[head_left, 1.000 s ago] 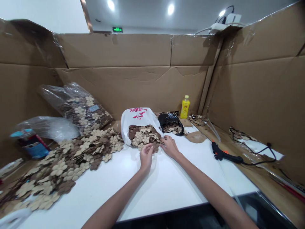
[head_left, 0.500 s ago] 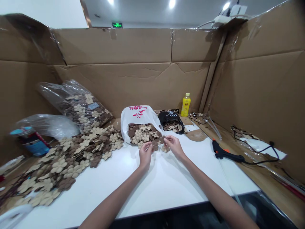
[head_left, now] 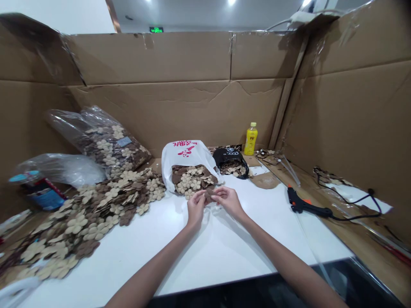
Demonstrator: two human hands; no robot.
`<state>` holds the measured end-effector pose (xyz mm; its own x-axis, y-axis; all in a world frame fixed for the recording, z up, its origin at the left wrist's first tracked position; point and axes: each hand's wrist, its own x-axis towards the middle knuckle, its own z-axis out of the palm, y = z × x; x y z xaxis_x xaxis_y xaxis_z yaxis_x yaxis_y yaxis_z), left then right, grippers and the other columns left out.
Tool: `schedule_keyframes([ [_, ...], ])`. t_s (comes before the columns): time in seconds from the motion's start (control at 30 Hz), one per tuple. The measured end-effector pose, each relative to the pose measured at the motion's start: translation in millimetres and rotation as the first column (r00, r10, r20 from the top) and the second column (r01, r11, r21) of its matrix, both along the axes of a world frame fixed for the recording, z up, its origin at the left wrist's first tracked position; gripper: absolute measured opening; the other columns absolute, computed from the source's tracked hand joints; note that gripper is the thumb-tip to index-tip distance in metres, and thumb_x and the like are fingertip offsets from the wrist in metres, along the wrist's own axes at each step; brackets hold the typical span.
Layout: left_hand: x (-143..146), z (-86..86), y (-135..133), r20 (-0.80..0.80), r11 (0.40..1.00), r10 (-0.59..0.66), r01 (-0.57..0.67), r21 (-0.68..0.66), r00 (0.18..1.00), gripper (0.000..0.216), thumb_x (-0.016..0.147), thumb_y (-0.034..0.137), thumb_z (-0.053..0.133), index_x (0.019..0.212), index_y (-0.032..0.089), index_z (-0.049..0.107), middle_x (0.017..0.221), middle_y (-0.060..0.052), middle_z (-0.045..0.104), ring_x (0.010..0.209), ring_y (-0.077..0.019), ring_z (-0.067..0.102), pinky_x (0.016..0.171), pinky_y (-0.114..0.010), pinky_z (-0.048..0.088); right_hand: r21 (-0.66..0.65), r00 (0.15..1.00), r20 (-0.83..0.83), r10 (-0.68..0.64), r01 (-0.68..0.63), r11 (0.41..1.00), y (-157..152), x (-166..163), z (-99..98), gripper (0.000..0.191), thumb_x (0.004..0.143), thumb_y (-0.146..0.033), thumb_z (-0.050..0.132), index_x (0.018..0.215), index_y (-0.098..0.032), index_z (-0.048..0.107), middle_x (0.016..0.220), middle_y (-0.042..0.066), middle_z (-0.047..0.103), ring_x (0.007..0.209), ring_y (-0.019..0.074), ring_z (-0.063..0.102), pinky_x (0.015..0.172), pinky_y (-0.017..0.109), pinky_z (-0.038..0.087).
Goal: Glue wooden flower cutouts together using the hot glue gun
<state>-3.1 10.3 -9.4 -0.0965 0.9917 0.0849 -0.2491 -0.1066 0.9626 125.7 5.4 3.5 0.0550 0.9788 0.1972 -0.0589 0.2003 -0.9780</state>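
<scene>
We see the brown flower [head_left: 209,195] held over the white table [head_left: 205,261], just before the mouth of the white bag [head_left: 186,155]; it is small and partly covered by fingers, so we cannot tell its facing or long axis. It lies between both grips: the left hand [head_left: 196,205] pinches its left edge, thumb to fingertips, and the right hand [head_left: 230,201] pinches its right edge likewise.
</scene>
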Motion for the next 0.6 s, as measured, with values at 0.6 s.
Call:
schedule_keyframes([
  [0.6, 4.8, 6.1, -2.8, 0.067, 1.000, -0.020, 0.021, -0.005, 0.998, 0.033, 0.062, 0.041, 0.067, 0.081, 0.014, 0.063, 0.081, -0.006, 0.065, 0.075, -0.0180, 0.061, 0.072, -0.031, 0.049, 0.039, 1.000, 0.006, 0.002, -0.002, 0.999, -0.3, 3.5, 1.8, 0.022, 0.058, -0.030, 0.070, 0.071, -0.017, 0.058, 0.060, 0.000, 0.059, 0.055, 0.0143, 0.057, 0.049, 0.025, 0.048],
])
